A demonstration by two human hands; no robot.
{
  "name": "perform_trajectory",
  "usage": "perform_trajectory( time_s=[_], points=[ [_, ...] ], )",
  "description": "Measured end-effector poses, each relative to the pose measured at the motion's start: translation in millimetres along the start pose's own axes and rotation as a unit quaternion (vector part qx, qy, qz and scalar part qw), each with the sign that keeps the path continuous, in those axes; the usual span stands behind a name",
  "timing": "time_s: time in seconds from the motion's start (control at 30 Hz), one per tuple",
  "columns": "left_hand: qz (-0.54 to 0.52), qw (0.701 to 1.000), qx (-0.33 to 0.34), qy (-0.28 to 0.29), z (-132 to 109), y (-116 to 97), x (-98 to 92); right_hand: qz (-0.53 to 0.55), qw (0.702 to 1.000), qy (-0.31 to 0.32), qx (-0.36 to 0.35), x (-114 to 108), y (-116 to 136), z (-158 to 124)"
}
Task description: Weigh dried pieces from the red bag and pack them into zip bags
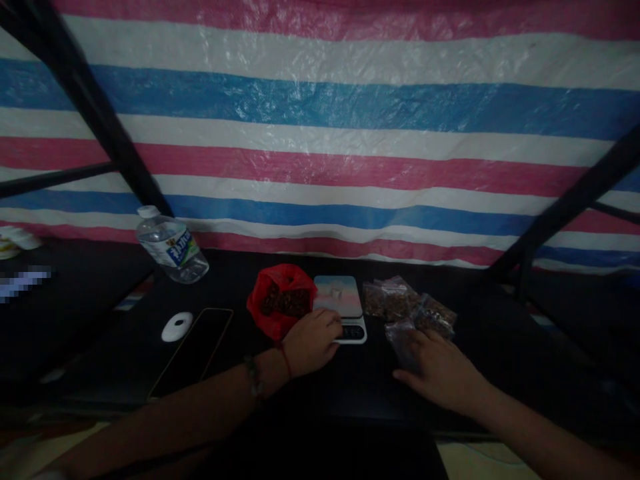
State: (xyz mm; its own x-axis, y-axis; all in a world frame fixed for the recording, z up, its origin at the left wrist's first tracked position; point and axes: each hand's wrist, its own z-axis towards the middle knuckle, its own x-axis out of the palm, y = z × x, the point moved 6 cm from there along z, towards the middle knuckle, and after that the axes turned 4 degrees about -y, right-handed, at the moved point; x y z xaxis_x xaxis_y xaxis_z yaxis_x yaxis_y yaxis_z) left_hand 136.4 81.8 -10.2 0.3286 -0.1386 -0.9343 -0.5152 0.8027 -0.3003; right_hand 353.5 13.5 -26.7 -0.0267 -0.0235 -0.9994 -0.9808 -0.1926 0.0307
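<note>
My left hand [311, 340] rests at the front left corner of a small white digital kitchen scale [355, 331], its fingers bent loosely over the display edge and holding nothing I can see. A small pale object [337, 293] sits on the weighing plate. Just left of the scale stands an open red plastic bag [267, 320] with dark brown pieces [295, 302] inside. My right hand [443, 367] lies over a clear zip bag [400, 340], thumb spread apart from the fingers. Several filled zip bags [395, 301] with brown contents lie just beyond it, partly overlapping.
A phone [193, 353] and a white rounded device [177, 327] lie on the left of the black table [360, 393]. Behind them a clear plastic bottle [175, 247] stands tilted in view. Dark metal bars [100, 113] and a striped plastic sheet [350, 160] border the back.
</note>
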Motion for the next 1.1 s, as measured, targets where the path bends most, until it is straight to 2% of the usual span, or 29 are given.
perform_trajectory(
  time_s=[0.07,0.1,0.2,0.3,0.43,0.53,0.6,0.67,0.7,0.77,0.83,0.9,0.97,1.03,1.1],
  points=[
    [-0.072,0.995,0.025,0.060,-14,-18,4.3,0.012,1.000,-0.006,-0.015,-6,5,14],
    [-0.133,0.984,0.042,0.115,-26,-30,12.1,0.010,1.000,-0.014,-0.013,-9,7,24],
    [-0.296,0.904,0.071,0.300,-73,-64,44.5,-0.012,0.999,-0.039,0.000,-12,16,58],
    [-0.287,0.915,0.026,0.284,-100,-71,64.9,-0.040,0.999,-0.030,0.017,-6,22,87],
    [-0.259,0.932,-0.014,0.253,-108,-66,76.8,-0.071,0.997,-0.023,0.010,0,24,107],
    [-0.220,0.945,-0.057,0.235,-107,-56,72.4,-0.088,0.996,-0.024,-0.009,4,23,112],
    [-0.203,0.947,-0.077,0.238,-108,-51,62.4,-0.094,0.995,-0.033,-0.019,6,22,112],
    [-0.230,0.938,-0.057,0.251,-109,-49,47.5,-0.093,0.994,-0.042,-0.025,7,21,112],
    [-0.249,0.937,-0.053,0.239,-107,-46,38.0,-0.090,0.995,-0.045,-0.027,8,20,113],
    [-0.232,0.956,-0.083,0.162,-95,-27,17.5,-0.082,0.995,-0.047,-0.032,10,18,114],
    [-0.217,0.964,-0.116,0.099,-78,-6,5.4,-0.069,0.996,-0.047,-0.040,12,16,115],
    [-0.248,0.957,-0.137,0.055,-58,10,4.3,-0.051,0.996,-0.057,-0.039,12,11,117],
    [-0.257,0.944,-0.201,-0.049,-43,30,3.6,-0.015,0.996,-0.084,-0.016,9,0,118],
    [-0.257,0.928,-0.247,-0.105,-34,43,9.7,0.059,0.988,-0.144,0.020,1,-13,117],
    [-0.258,0.918,-0.275,-0.120,-30,53,18.2,0.187,0.952,-0.233,0.068,-10,-28,115]
  ],
)
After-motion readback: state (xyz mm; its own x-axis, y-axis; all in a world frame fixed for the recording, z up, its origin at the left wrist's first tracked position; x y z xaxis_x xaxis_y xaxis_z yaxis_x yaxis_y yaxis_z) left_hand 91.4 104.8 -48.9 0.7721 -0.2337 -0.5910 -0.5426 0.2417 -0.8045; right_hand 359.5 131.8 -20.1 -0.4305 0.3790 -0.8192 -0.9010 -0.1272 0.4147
